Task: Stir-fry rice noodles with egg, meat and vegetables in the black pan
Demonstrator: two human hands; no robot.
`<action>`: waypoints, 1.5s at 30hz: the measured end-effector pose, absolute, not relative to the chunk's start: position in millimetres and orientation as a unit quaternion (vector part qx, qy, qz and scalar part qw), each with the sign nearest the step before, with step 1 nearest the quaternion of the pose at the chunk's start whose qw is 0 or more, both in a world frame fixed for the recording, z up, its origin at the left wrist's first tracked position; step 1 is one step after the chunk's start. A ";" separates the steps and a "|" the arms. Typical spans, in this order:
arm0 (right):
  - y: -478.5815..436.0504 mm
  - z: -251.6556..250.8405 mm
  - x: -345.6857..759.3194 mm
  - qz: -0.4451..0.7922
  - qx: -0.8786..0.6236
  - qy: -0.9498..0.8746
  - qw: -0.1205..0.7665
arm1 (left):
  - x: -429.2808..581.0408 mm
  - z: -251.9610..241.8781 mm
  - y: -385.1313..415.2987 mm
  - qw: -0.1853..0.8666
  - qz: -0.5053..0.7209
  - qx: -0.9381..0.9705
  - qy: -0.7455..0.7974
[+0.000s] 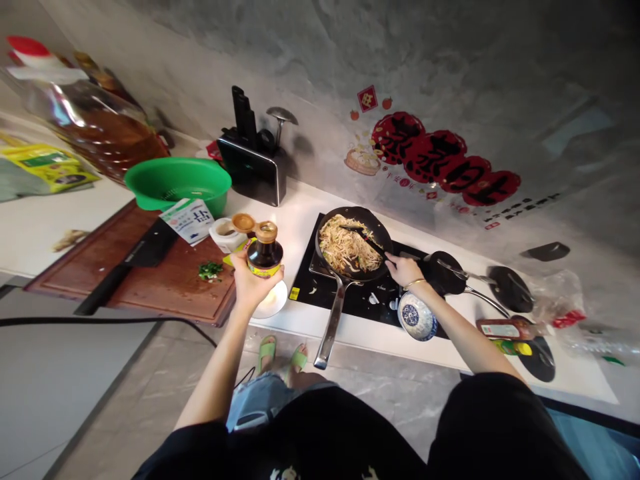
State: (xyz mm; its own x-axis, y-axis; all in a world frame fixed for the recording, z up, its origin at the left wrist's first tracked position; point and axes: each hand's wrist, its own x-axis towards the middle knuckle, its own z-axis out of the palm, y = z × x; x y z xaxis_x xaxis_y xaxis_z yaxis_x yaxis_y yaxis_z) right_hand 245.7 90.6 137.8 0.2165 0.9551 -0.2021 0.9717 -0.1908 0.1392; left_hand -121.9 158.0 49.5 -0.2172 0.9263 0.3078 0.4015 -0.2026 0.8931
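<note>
My left hand is wrapped round a dark sauce bottle with a yellow label, held upright over the counter's front. Its orange flip cap hangs open to the left. In my right hand is the handle of a black spatula, whose blade rests among noodles with bits of green. They lie in a black frying pan on the cooktop, its metal handle pointing toward me. A white dish is partly hidden below my left hand.
Left stands a cutting board with a cleaver, chopped greens and a green basin. A patterned bowl sits at the cooktop's right front, near a small black pan. Bottles lie farther right.
</note>
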 end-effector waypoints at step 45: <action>406.8 -1.0 -455.2 -0.413 0.628 0.558 -0.351 | -554.7 -73.3 467.1 0.314 0.584 0.504 0.554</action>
State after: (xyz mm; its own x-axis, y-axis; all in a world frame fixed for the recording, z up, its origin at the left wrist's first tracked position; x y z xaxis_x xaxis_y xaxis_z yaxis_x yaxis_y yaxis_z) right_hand -455.2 406.8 -1.0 0.0361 0.9913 -0.1262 0.4111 -0.1299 -0.9023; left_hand -554.7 467.1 -73.3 -0.2939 0.9251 0.2406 0.1915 -0.1896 0.9630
